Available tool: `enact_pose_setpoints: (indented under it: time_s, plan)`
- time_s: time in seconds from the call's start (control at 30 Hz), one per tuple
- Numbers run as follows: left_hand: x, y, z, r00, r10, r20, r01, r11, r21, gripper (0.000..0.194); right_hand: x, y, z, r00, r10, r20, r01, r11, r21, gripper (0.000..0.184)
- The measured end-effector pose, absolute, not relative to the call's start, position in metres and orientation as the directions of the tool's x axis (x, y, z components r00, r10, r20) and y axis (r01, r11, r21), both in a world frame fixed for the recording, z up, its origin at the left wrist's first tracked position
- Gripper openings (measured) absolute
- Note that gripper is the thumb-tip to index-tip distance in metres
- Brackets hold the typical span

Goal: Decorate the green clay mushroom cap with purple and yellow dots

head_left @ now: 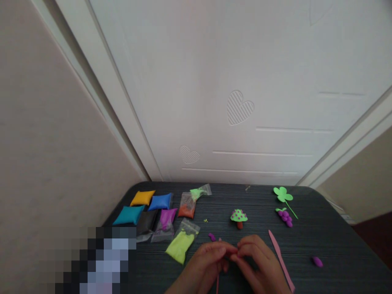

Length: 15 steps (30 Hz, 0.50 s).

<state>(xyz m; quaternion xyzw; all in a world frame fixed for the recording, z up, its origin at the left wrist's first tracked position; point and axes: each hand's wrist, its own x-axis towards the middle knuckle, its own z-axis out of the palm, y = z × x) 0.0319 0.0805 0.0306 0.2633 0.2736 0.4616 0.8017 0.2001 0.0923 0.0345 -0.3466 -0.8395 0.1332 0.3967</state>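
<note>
My left hand [208,258] and my right hand [259,258] meet at the fingertips near the front of the dark table. Both are closed in a pinch; whatever sits between the fingers is too small or hidden to make out. A thin pink stick [217,282] shows below my left hand, and I cannot tell whether it is held or lies underneath. Just beyond the left fingers lies a small purple clay piece [212,237]. Farther back stands a clay mushroom [239,217] with a green, purple-dotted cap and a brown stem. To the right of my right hand lies a pink plastic knife [280,257].
Bags of coloured clay lie at left, among them yellow-green [181,245], purple [165,220], blue [161,201] and orange-red [186,210]. At right are a green clay clover [282,194], a purple clay grape bunch [285,217] and a purple lump [317,261]. A white door [202,102] rises behind the table.
</note>
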Motion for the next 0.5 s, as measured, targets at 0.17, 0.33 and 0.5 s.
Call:
enact_pose_setpoints:
  time_s: [0.17,0.33,0.5]
  plan:
    - [0.0337,0.0783,0.0315,0.417,0.885,-0.205,-0.650,0.448,0.614,0.026,0.2019,0.0902,0.0380,-0.476,0.706,0.524,0.491,0.708,-0.509,0.017]
    - [0.0334,0.0754,0.0299,0.467,0.856,-0.223,-0.667,0.506,0.547,0.031,0.2014,0.0899,0.0393,-0.461,0.730,0.504,0.506,0.683,-0.527,0.020]
    - [0.0319,0.0748,0.0339,0.475,0.853,-0.218,-0.681,0.513,0.522,0.033,0.2025,0.0913,0.0389,-0.418,0.736,0.533,0.501,0.676,-0.541,0.015]
